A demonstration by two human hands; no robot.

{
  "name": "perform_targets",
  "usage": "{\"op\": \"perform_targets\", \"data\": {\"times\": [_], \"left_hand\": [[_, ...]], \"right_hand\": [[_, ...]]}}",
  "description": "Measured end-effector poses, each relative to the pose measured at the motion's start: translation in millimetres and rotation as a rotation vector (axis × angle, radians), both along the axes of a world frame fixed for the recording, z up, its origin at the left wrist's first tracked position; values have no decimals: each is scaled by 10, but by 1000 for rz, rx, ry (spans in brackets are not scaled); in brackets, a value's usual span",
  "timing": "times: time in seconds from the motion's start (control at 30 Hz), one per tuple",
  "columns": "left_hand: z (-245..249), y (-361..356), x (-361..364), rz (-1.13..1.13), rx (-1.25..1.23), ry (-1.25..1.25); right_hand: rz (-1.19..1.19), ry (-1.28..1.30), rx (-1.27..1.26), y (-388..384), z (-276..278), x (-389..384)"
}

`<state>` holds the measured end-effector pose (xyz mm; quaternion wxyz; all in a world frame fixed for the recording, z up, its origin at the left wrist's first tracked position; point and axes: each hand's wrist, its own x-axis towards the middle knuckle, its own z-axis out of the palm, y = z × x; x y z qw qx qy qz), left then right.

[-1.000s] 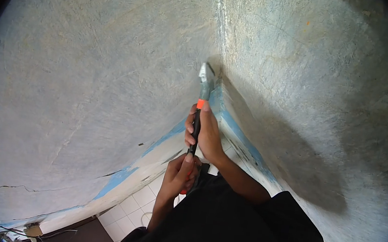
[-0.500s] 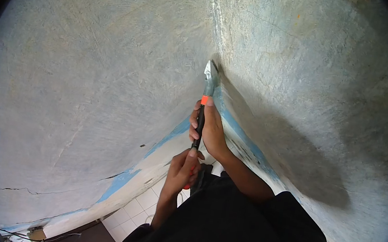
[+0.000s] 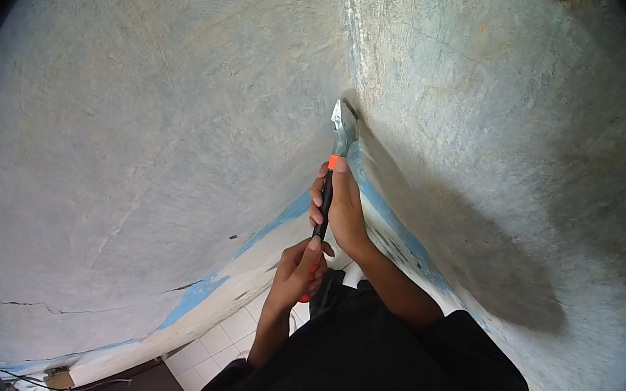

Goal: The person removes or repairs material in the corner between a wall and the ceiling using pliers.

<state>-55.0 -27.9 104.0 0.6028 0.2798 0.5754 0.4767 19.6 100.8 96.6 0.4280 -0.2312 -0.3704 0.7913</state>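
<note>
A scraper (image 3: 327, 197) with a black handle, an orange collar and a grey metal blade points up into the corner between two walls. Its blade sits at the corner; whether the edge touches the plaster is hard to tell. My right hand (image 3: 348, 213) is closed around the upper handle, thumb by the orange collar. Lower down, my left hand (image 3: 295, 272) grips the handle's end, where a red part shows below the fingers. Rough grey-green plaster covers the left wall (image 3: 144, 114) and the right wall (image 3: 476, 121).
Blue paint patches (image 3: 196, 302) and cracks mark the lower left wall. White floor tiles (image 3: 215, 346) show below. A small box with wires (image 3: 60, 378) is at the bottom left. My shadow falls on the right wall.
The scraper and both hands have shifted slightly right in view. The blade has turned a little, showing more of its face. Both hands keep their hold.
</note>
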Motion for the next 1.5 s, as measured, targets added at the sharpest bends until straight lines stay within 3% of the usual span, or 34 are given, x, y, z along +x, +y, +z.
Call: {"op": "perform_targets", "data": {"times": [0.73,1.5], "left_hand": [[-199,95,-50,-15,83,-86],[-333,118,-29,-26,108,-19]], "right_hand": [[7,-36,68,48,-16,-9],[46,-15,85,78,-119,48]]}}
